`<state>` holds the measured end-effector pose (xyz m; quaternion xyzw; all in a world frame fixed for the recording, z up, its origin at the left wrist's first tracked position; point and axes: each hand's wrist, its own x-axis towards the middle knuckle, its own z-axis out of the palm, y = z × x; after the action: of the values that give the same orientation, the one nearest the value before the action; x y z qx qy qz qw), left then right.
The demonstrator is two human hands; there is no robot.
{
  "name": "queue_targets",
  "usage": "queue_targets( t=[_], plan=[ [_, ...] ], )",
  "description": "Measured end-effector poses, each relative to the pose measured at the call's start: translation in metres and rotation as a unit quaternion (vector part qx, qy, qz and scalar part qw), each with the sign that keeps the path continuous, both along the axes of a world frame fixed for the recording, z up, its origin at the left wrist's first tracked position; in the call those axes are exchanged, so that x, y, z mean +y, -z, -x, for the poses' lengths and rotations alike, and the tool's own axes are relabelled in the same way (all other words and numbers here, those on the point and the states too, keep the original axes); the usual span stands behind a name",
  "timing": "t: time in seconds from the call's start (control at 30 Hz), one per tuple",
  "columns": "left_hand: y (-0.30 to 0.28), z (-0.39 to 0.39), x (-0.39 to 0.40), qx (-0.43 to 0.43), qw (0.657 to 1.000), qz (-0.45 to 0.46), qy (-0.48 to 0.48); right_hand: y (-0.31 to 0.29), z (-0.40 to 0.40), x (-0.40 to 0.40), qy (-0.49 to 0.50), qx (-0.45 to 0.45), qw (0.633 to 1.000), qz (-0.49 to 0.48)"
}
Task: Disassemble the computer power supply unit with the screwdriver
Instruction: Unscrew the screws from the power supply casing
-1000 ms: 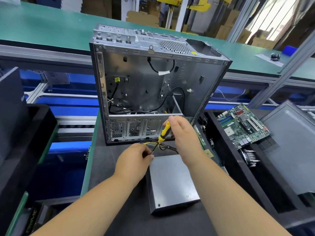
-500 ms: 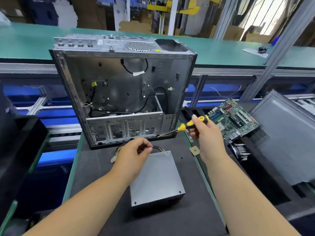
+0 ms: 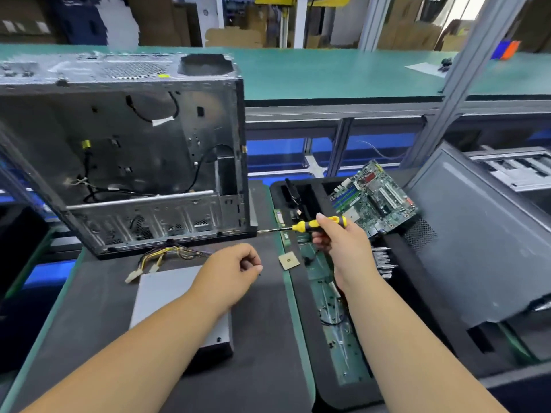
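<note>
Gripped in the right hand [image 3: 343, 245] is the screwdriver [image 3: 316, 225], its yellow-and-black handle enclosed by curled fingers and its shaft laid nearly level, the tip directed leftward toward the lower right corner of the computer case [image 3: 125, 156]; such a carry is judged to suit transit rather than driving, since no screw is engaged. The left hand [image 3: 235, 271] is held over the tabletop [image 3: 262, 338] with fingers loosely curled and fingertips drawn together; whether a small screw is pinched there cannot be told. The case is stood upright at the far left of the mat with its open side turned toward the wearer, presumably so that the interior could be reached. A grey side panel [image 3: 477, 248] is leaned at the right, out of the working area. The power supply unit [image 3: 167, 293] is laid flat on the mat just in front of the case, partly hidden beneath the left forearm, its wire bundle [image 3: 167, 254] trailing toward the case; this placement is judged to present its cover for unscrewing. A motherboard [image 3: 375, 198] is rested in the black tray [image 3: 313, 383] at the right, apart from the unit. A small square chip [image 3: 288, 260] is laid at the mat's right edge, between the two hands.
</note>
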<state>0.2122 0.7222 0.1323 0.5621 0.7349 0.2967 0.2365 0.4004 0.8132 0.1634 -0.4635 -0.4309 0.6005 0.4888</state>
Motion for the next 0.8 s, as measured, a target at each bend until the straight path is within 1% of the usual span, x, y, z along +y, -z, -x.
queue_targets(
  t=[0.13, 0.23, 0.33, 0.4, 0.47, 0.57, 0.63, 0.8],
  plan=[
    [0.009, -0.025, 0.020, 0.128, 0.991, 0.041, 0.025, 0.012, -0.027, 0.023, -0.022, -0.007, 1.000, 0.018],
    [0.021, -0.034, 0.041, 0.193, 0.977, 0.085, 0.015, 0.019, -0.038, 0.038, -0.035, -0.008, 0.999, 0.029],
    [0.032, -0.036, 0.059, 0.262, 0.952, 0.157, -0.009, 0.025, -0.044, 0.051, -0.053, -0.008, 0.998, 0.036],
    [0.040, -0.036, 0.066, 0.292, 0.934, 0.205, -0.019, 0.029, -0.045, 0.058, -0.067, -0.011, 0.997, 0.037],
    [0.047, -0.037, 0.071, 0.308, 0.923, 0.228, -0.027, 0.032, -0.046, 0.063, -0.087, -0.016, 0.995, 0.038],
    [0.056, -0.037, 0.072, 0.316, 0.920, 0.228, -0.036, 0.036, -0.045, 0.067, -0.125, -0.018, 0.991, 0.032],
    [0.060, -0.036, 0.072, 0.307, 0.925, 0.220, -0.040, 0.036, -0.045, 0.069, -0.141, -0.019, 0.989, 0.034],
    [0.064, -0.034, 0.071, 0.252, 0.943, 0.207, -0.065, 0.033, -0.044, 0.075, -0.164, -0.028, 0.985, 0.036]
  ],
)
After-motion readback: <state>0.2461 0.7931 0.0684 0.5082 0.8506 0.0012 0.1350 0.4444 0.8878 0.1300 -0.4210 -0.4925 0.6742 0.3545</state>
